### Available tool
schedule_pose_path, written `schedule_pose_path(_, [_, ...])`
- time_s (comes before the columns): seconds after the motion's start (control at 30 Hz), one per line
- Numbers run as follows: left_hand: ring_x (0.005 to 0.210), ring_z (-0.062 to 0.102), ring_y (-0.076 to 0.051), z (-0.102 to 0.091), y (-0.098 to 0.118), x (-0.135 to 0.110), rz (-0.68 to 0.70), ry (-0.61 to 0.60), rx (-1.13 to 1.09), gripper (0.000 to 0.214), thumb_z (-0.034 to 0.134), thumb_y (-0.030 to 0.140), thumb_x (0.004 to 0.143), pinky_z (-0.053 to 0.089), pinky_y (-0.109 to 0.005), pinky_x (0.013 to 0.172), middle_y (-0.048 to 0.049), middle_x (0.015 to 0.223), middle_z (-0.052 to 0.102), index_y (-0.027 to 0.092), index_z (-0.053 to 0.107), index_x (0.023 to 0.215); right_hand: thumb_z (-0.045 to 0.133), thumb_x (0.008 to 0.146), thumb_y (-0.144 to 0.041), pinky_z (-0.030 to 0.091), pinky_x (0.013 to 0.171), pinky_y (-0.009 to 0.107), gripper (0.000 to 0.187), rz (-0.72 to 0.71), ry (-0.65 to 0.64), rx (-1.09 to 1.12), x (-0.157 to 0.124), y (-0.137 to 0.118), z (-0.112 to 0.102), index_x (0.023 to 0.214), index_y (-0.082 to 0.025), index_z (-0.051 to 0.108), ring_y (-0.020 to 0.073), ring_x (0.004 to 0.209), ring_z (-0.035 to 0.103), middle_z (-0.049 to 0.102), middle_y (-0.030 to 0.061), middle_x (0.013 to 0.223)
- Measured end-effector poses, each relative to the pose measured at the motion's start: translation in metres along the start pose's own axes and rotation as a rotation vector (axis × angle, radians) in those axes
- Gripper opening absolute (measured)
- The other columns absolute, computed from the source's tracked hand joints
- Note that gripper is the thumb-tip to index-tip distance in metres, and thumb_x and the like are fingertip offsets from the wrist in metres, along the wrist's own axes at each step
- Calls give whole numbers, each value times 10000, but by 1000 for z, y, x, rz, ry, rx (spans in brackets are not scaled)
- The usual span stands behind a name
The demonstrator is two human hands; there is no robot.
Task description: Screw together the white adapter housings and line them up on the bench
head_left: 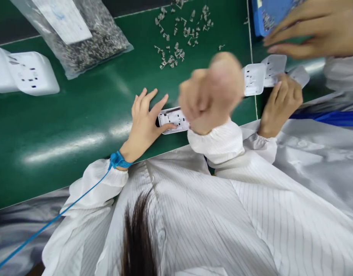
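Left hand [144, 122] spread, fingertips pinning socket plate [173, 120] flat. Right hand [213, 92] just beside, blurred, curled; grip unreadable. Judgement: even pressure stops sliding. Metal clips [179, 42] beyond.

Glossy white plastic housing [173, 119], smooth sheeny green mat [78, 126], loose metal clips [179, 34]

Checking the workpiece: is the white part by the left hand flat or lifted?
Flat: the white part lies on the green mat, left hand resting on it; the blurred right hand hides one end.

mat [78, 126] green | socket housing [172, 119] white | sleeve [213, 140] white, pinstriped | wrist strap [117, 160] blue
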State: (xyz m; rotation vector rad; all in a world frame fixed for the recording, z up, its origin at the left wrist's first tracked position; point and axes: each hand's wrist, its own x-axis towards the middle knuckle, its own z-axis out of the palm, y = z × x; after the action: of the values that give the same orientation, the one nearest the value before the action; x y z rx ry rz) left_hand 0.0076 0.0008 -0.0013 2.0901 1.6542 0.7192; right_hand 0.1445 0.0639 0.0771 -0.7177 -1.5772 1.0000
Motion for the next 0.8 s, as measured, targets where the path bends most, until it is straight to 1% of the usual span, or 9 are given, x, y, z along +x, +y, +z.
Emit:
schedule_pose_path(0.1, [1505, 230, -401, -3, 14, -1, 160, -1, 28, 856, 531, 737, 899, 142, -633, 1232, -161, 1570, 353, 245, 308, 1563, 382, 943, -742, 170, 329, 299, 654, -95, 405, -99, 1, 1, -17, 598, -249, 128, 73, 341, 136, 105, -58, 518])
schedule_pose_path(0.2, [1490, 272, -378, -1, 32, -2, 410, -159, 113, 688, 568, 551, 964, 159, -611, 1238, -149, 1587, 334, 247, 351, 1543, 356, 1002, -653, 299, 442, 277, 610, -125, 307, -438, 1, 16, -34, 588, -227, 221, 76, 418, 279, 208, -36, 535])
schedule_pose_path(0.27, [1439, 355, -361, 0, 40, -4, 419, -239, 184, 511, 555, 340, 991, 287, -584, 1188, -153, 1570, 352, 263, 436, 1482, 387, 1041, -511, 321, 513, 258, 548, -181, 178, -541, -2, 29, -40, 597, -201, 303, 65, 479, 328, 302, -27, 555])
schedule_pose_path(0.37, [1383, 404, -373, -10, 39, -12, 300, -205, 189, 406, 528, 201, 973, 437, -550, 1052, -182, 1556, 311, 267, 489, 1372, 446, 1033, -382, 280, 500, 240, 489, -261, 76, -566, -11, 42, -40, 595, -182, 363, 54, 478, 340, 360, -31, 547])
schedule_pose_path(0.43, [1377, 412, -354, -25, 30, -20, 224, -61, 108, 345, 553, 253, 973, 461, -541, 1035, -170, 1523, 316, 272, 443, 1299, 469, 1018, -342, 256, 480, 242, 468, -304, 45, -564, -17, 43, -37, 589, -179, 378, 53, 459, 352, 368, -35, 531])
schedule_pose_path(0.53, [1321, 458, -270, -53, 2, -43, -59, 458, 17, 495, 658, 355, 923, 461, -512, 1073, -136, 1375, 385, 264, 285, 1234, 520, 980, -270, 232, 466, 250, 431, -353, 44, -523, -23, 39, -36, 591, -175, 361, 49, 437, 348, 357, -45, 499])
schedule_pose_path(0.63, [1180, 458, -238, -80, -48, -83, -388, 932, 192, 720, 802, 382, 787, 437, -496, 1076, -143, 1238, 358, 163, 262, 1209, 555, 940, -209, 213, 448, 252, 404, -404, -2, -508, -22, 35, -34, 595, -174, 346, 44, 426, 309, 352, -57, 472])
schedule_pose_path(0.7, [1173, 408, -262, -101, -84, -113, -590, 957, 356, 797, 825, 434, 748, 386, -506, 1088, -159, 1247, 342, 85, 315, 1252, 558, 923, -182, 206, 433, 249, 394, -447, -49, -514, -19, 35, -31, 592, -176, 344, 44, 422, 279, 345, -62, 460])
schedule_pose_path(0.8, [1216, 357, -353, -136, -118, -142, -879, 743, 426, 827, 766, 566, 791, 261, -587, 1126, -190, 1268, 358, 25, 365, 1271, 569, 903, -160, 202, 420, 250, 389, -494, -116, -530, -17, 33, -24, 587, -179, 342, 46, 417, 254, 337, -68, 453])
